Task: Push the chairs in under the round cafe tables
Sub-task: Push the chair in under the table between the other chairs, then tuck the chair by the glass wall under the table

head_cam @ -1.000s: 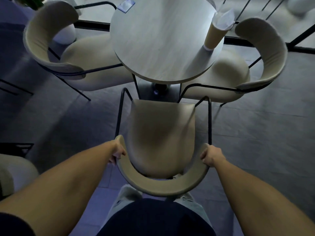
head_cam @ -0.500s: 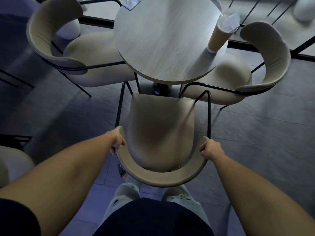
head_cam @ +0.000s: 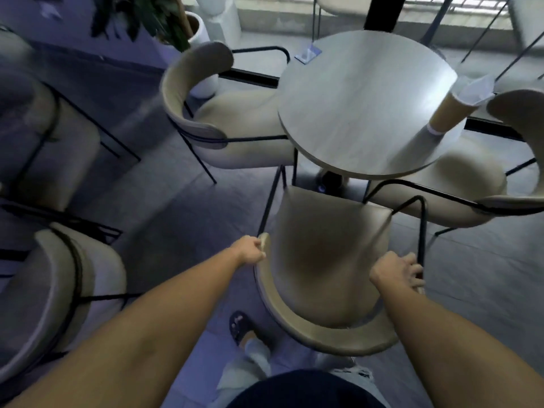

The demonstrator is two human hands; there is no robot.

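A beige chair (head_cam: 323, 260) with a curved backrest and black metal frame stands in front of me, its seat front at the near edge of the round pale wood table (head_cam: 365, 104). My left hand (head_cam: 250, 250) grips the left end of the backrest. My right hand (head_cam: 397, 272) is closed around the right end, fingers over the rim. Two matching chairs sit at the table, one on its left (head_cam: 223, 122) and one on its right (head_cam: 482, 187), both with seats partly under the top.
A paper cup with a napkin (head_cam: 450, 110) stands at the table's right edge, a small card (head_cam: 307, 54) at its far edge. Two more beige chairs (head_cam: 59, 278) stand at left, a potted plant (head_cam: 176, 25) behind. My sandalled foot (head_cam: 241, 328) is on the grey floor.
The chair has slid forward toward the table, its seat front now at the table's edge. My view has swung left, bringing the left chairs and plant into sight. Both hands keep their hold.
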